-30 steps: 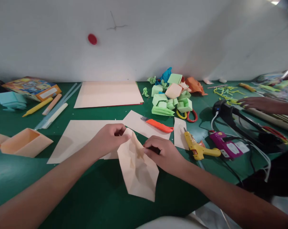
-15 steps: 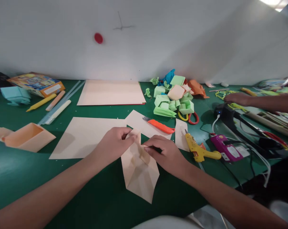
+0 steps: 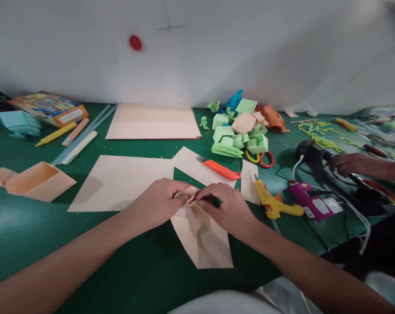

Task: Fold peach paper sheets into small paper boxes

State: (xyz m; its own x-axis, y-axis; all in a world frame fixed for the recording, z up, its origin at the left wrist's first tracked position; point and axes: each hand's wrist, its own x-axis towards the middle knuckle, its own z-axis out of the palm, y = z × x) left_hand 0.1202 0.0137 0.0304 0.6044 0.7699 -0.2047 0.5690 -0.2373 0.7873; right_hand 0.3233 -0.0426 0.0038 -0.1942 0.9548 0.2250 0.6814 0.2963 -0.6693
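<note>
A folded piece of peach paper [image 3: 207, 240] hangs between my two hands, its creased lower part spreading toward me above the green table. My left hand [image 3: 165, 200] pinches its upper left edge. At the upper right edge, my right hand [image 3: 225, 205] grips the paper between thumb and fingers, close to the left fingertips. Some of the fold is hidden by the fingers. Just beyond lie a flat peach sheet [image 3: 125, 183] and an orange utility knife [image 3: 220, 169], the knife resting on another paper piece [image 3: 184, 159]. A folded peach paper box [image 3: 40, 183] sits at the left.
A yellow glue gun [image 3: 272, 200] and a purple power adapter [image 3: 310, 203] with cables lie right. Folded green paper pieces [image 3: 225, 134] and scissors [image 3: 266, 160] are behind. A co-worker's hand [image 3: 348, 165] is over a black object. A paper stack [image 3: 153, 122] lies by the wall.
My hands have come closer together, bending the paper's top edges inward, and its lower part has swung right. The co-worker's hand has moved nearer, onto the black object.
</note>
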